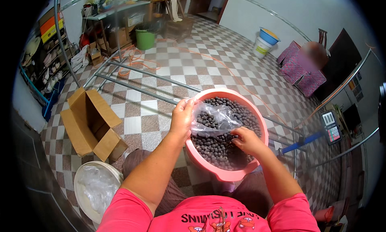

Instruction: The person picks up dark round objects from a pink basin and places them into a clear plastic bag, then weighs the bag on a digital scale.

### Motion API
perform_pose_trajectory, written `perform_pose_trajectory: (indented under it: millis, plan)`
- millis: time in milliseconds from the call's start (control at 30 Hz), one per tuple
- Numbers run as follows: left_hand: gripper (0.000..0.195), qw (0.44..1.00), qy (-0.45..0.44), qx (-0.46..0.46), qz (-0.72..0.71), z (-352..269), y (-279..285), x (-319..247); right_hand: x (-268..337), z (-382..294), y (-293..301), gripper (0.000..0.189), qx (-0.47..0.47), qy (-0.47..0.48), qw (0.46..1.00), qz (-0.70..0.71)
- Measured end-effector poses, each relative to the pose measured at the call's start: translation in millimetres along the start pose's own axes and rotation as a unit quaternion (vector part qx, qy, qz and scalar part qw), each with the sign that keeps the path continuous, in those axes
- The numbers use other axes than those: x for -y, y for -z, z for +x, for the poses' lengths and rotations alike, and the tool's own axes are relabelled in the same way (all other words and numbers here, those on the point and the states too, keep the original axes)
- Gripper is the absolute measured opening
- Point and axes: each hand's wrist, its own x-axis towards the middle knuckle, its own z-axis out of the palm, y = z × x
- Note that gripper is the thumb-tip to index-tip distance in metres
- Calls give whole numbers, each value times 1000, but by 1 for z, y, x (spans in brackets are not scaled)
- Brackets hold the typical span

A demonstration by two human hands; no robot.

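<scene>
A pink plastic basin [264, 128] full of dark round balls [215, 147] is in front of me, over my lap. My left hand [183, 116] grips the edge of a clear plastic bag [230, 116] at the basin's left side. Dark balls show in or through the bag. At the bag's lower right, my right hand [245, 138] touches the film with bent fingers just above the balls; whether it pinches the bag or a ball cannot be made out.
An open cardboard box [77, 129] and a white tub [80, 198] holding clear plastic bags are on my left. Metal rails [144, 88] pass behind the basin. A digital scale display [331, 128] stands at right. An orange cord [223, 64] crosses the floor; a person [312, 57] is at upper right.
</scene>
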Motion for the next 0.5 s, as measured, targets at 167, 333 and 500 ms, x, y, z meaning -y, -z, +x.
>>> perform_pose_trajectory:
  millis: [167,333,500]
  plan:
    - [19,1000,0,-22,16,-2,-2,-2,-10,4,-18,37,-123,57,987,-89]
    - [19,998,3,-14,58,-4,3,-5,16,3,-41,40,-17,-48,987,-152]
    - [18,999,1,-29,24,-3,-3,-3,7,-4,-49,34,-35,-33,989,-142]
